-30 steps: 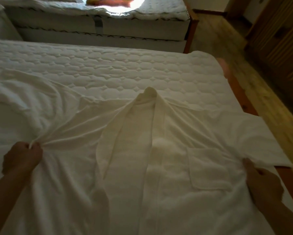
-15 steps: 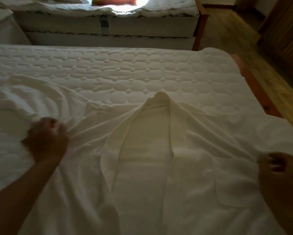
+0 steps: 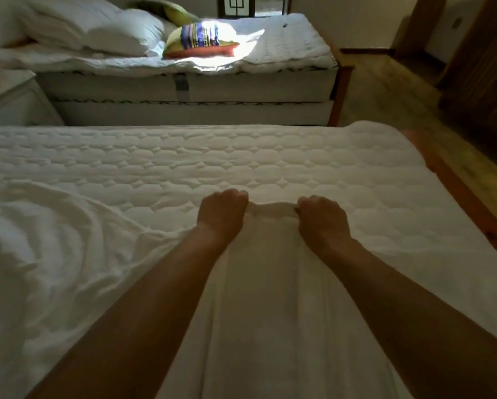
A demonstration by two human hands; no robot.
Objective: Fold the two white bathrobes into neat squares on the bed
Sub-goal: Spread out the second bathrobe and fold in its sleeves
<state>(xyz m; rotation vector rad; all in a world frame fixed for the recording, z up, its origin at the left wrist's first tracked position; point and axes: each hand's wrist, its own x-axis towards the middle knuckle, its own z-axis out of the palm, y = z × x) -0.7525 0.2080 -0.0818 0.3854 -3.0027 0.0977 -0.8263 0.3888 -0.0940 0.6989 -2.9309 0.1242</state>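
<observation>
A white bathrobe (image 3: 264, 298) lies spread open, front up, on the quilted bed (image 3: 183, 156). My left hand (image 3: 222, 211) and my right hand (image 3: 322, 218) each grip one side of the robe's collar (image 3: 271, 210), which is stretched taut between them at the robe's far end. Both forearms lie over the robe body. More rumpled white fabric (image 3: 40, 249) lies bunched to the left; I cannot tell whether it is this robe's sleeve or another robe.
A wooden bed frame edge (image 3: 466, 203) runs along the right side, with wooden floor (image 3: 385, 93) beyond. A second bed (image 3: 183, 73) stands behind, carrying white pillows (image 3: 97, 27) and a striped cushion (image 3: 201, 38). A dark wooden wardrobe (image 3: 483, 67) stands at far right.
Both hands let go of the robe's left and right sides and moved inward and forward to the collar, which they now grip. The view has tilted up.
</observation>
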